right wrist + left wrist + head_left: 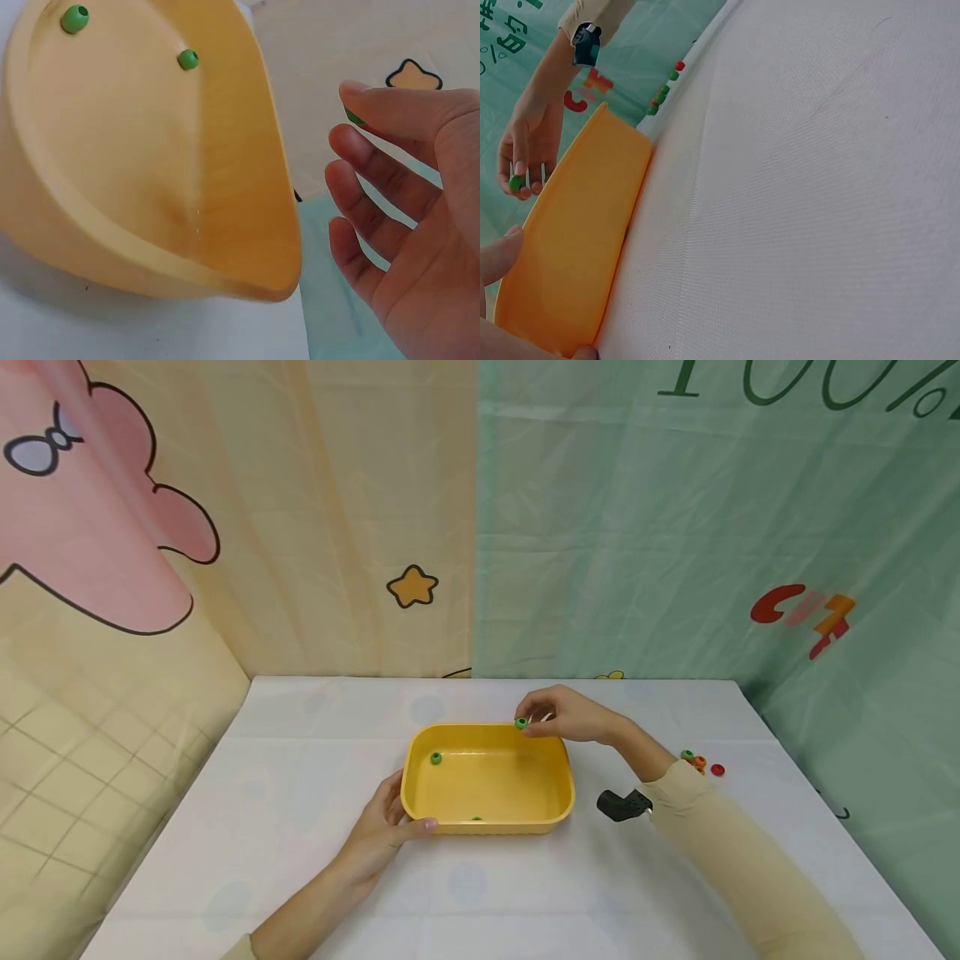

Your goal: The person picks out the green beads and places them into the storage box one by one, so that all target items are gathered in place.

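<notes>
Green bead (521,723) pinched by right hand (567,713) near far rim of yellow tray (487,781). Left hand (381,828) grips the tray's near left corner.

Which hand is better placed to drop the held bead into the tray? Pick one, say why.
Probably the right hand: it pinches the green bead near the yellow tray, which the left hand grips.

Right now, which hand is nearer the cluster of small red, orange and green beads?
Right. The right hand, at the far right corner of the yellow rectangular tray, is left of the cluster; the left hand, gripping the near left corner, is farther left.
</notes>
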The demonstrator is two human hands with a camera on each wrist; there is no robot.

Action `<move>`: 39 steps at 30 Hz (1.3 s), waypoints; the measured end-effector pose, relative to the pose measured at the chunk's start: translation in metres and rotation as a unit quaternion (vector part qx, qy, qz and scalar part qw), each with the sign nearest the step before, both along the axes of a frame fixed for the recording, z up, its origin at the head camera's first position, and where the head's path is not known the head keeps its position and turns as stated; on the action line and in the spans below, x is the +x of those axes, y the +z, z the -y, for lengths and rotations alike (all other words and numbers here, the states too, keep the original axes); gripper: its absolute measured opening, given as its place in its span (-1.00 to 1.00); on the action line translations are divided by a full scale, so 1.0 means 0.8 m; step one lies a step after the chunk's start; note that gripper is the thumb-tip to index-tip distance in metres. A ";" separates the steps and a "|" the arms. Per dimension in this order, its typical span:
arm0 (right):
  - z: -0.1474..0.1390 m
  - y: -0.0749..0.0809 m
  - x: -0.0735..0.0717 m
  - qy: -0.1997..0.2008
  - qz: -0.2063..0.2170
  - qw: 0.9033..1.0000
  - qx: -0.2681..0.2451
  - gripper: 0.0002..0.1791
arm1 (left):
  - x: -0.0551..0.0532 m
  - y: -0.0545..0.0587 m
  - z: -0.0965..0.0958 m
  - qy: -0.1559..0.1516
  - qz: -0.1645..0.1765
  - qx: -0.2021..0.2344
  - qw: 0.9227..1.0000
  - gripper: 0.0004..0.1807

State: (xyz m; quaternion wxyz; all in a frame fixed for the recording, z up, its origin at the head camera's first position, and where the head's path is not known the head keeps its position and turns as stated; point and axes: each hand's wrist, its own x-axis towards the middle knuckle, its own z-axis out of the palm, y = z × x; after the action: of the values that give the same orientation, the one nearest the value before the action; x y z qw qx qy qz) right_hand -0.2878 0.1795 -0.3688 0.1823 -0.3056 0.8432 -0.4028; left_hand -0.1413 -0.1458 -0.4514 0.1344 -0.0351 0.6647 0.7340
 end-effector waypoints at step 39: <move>0.014 -0.002 -0.001 0.004 -0.009 1.000 0.016 -0.70 | 0.001 0.002 -0.002 0.008 0.004 -0.009 1.000 0.05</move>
State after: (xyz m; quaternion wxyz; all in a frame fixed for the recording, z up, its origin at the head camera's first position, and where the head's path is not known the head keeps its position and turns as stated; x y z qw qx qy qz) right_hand -0.2887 0.1684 -0.3702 0.1808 -0.3098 0.8500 -0.3859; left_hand -0.1406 -0.1441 -0.4500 0.1311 -0.0449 0.6701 0.7292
